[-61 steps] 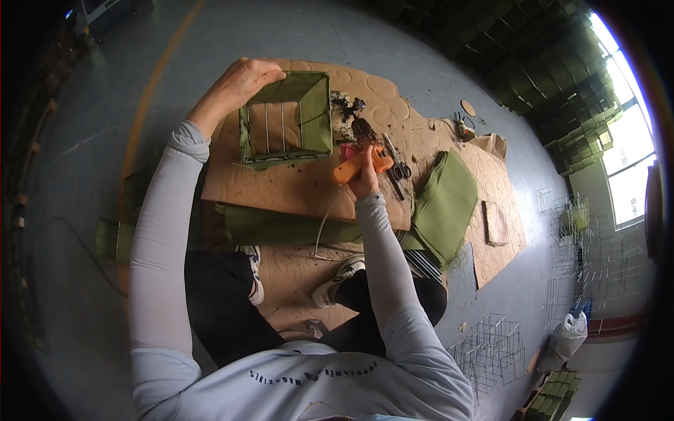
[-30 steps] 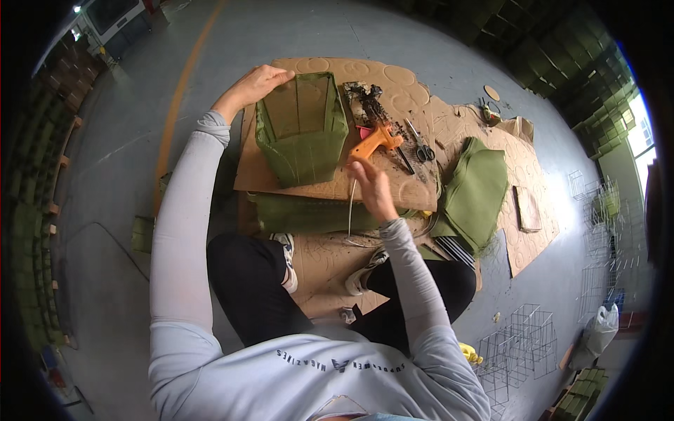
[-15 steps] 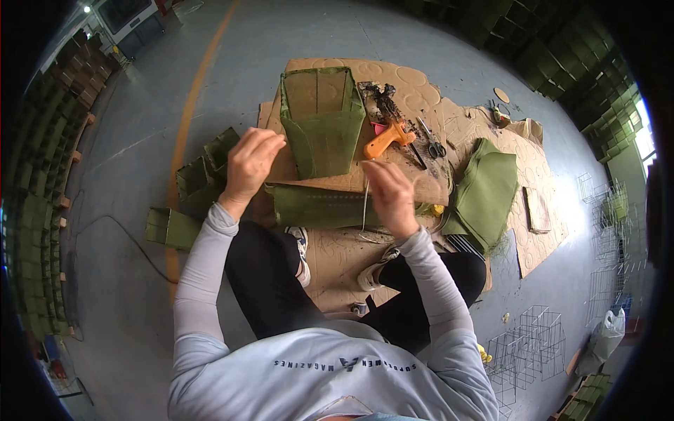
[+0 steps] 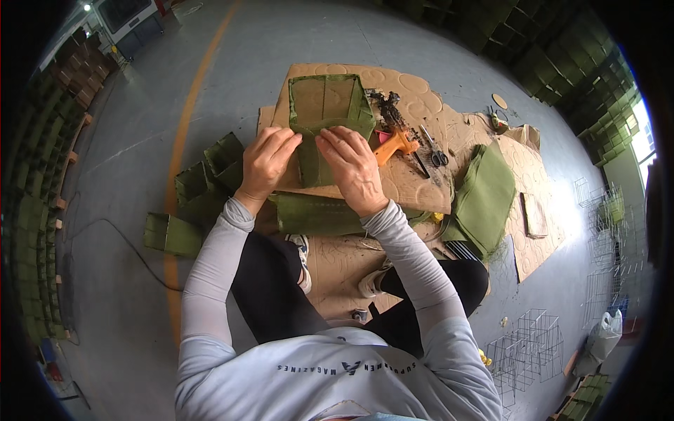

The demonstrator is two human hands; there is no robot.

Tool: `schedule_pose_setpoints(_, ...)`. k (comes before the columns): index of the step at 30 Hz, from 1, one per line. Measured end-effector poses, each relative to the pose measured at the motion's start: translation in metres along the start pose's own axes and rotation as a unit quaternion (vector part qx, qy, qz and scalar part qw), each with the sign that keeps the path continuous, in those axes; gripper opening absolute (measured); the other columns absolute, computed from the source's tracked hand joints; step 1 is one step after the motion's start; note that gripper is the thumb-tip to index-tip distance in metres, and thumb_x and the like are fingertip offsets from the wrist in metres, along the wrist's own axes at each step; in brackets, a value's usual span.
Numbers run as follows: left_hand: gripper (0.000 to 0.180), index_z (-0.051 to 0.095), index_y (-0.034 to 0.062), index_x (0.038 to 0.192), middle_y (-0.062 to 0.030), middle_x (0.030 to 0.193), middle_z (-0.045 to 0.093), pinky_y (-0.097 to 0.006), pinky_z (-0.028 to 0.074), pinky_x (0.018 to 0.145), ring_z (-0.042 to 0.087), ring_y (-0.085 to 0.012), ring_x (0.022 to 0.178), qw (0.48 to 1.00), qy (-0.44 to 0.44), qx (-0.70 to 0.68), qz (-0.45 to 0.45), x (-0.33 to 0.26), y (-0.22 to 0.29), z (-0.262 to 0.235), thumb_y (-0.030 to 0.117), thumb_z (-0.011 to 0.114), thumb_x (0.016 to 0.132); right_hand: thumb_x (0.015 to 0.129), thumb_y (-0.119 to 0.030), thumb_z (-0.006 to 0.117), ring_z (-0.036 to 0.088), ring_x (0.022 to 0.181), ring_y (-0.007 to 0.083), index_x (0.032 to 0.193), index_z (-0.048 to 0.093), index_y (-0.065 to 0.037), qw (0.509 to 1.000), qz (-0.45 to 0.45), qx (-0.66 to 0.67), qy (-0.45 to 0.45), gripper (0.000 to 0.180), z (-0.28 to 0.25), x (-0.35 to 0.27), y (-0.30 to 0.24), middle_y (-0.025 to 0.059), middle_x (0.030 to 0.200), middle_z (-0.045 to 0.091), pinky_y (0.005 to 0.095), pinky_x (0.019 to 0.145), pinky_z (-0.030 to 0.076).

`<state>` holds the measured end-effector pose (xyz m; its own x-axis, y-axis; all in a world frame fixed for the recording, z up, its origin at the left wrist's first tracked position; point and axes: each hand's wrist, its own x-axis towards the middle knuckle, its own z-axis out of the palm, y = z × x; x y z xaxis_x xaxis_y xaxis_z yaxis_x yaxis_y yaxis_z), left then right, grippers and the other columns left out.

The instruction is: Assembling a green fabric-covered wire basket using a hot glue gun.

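Both hands pressing green fabric box (image 4: 326, 119) front wall, upper centre: left hand (image 4: 265, 163) and right hand (image 4: 353, 168) grips flat, probably pinching nothing. Step: smoothing covering. Next: firm even pressure.

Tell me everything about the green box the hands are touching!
The green box is an open, square basket covered in moss-like green material, with thin wire bars showing inside. It lies tilted on brown cardboard, open side facing up toward the camera. The left hand and right hand both press on its near edge. An orange glue gun lies beside it.
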<state>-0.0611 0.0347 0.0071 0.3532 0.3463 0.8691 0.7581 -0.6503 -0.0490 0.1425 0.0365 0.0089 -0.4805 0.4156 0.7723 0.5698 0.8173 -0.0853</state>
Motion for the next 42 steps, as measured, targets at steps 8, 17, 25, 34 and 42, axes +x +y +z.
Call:
schedule_pose_setpoints(8, 0.028, 0.071, 0.0016, 0.096, -0.0051, 0.097, 0.064, -0.034, 0.055, 0.074, 0.062, -0.0222, 0.089, 1.0, 0.007, 0.025, 0.017, 0.0, -0.006, 0.007, -0.004, 0.068, 0.069, 0.075, -0.008, 0.06, 0.055, 0.113, 0.0293, 0.113, 0.063, 0.002, 0.999, 0.0, -0.028, 0.019, 0.04, 0.003, 0.008, 0.009, 0.0128, 0.116, 0.061, 0.0417, 0.1, 0.044)
schedule_pose_setpoints(17, 0.025, 0.072, 0.0, 0.093, -0.0074, 0.094, 0.066, -0.035, 0.055, 0.072, 0.063, -0.0251, 0.086, 1.0, 0.019, 0.017, 0.014, 0.004, -0.002, 0.007, -0.004, 0.075, 0.068, 0.072, -0.008, 0.063, 0.054, 0.106, 0.0272, 0.102, 0.064, 0.0, 0.998, -0.005, -0.055, 0.035, 0.032, 0.004, 0.017, 0.012, 0.01, 0.103, 0.058, 0.0398, 0.097, 0.045)
schedule_pose_setpoints(25, 0.013, 0.068, -0.0013, 0.086, -0.0062, 0.085, 0.059, -0.032, 0.052, 0.07, 0.059, -0.0212, 0.085, 0.999, -0.04, -0.002, -0.027, 0.02, 0.001, 0.007, 0.0, 0.071, 0.073, 0.073, -0.009, 0.062, 0.053, 0.094, 0.0256, 0.09, 0.063, -0.003, 0.999, 0.003, -0.051, 0.009, 0.018, 0.005, 0.026, 0.014, 0.0088, 0.093, 0.056, 0.0379, 0.092, 0.044)
schedule_pose_setpoints(34, 0.008, 0.062, -0.0022, 0.071, -0.0101, 0.08, 0.053, -0.035, 0.049, 0.075, 0.053, -0.0242, 0.084, 0.965, -0.255, -0.067, 0.005, 0.056, -0.014, 0.0, -0.001, 0.064, 0.079, 0.073, -0.009, 0.062, 0.056, 0.098, 0.0248, 0.096, 0.064, -0.002, 0.997, -0.031, -0.073, 0.001, 0.024, 0.001, 0.023, 0.004, 0.0097, 0.099, 0.059, 0.0404, 0.097, 0.043)
schedule_pose_setpoints(42, 0.015, 0.071, 0.0023, 0.094, -0.0085, 0.087, 0.064, -0.031, 0.051, 0.07, 0.061, -0.0225, 0.082, 0.982, 0.092, -0.061, -0.152, 0.047, -0.015, -0.03, -0.003, 0.068, 0.081, 0.074, -0.008, 0.063, 0.057, 0.106, 0.0258, 0.103, 0.064, 0.0, 0.995, -0.035, -0.093, -0.005, 0.03, 0.006, 0.013, 0.012, 0.0111, 0.107, 0.062, 0.0449, 0.104, 0.041)
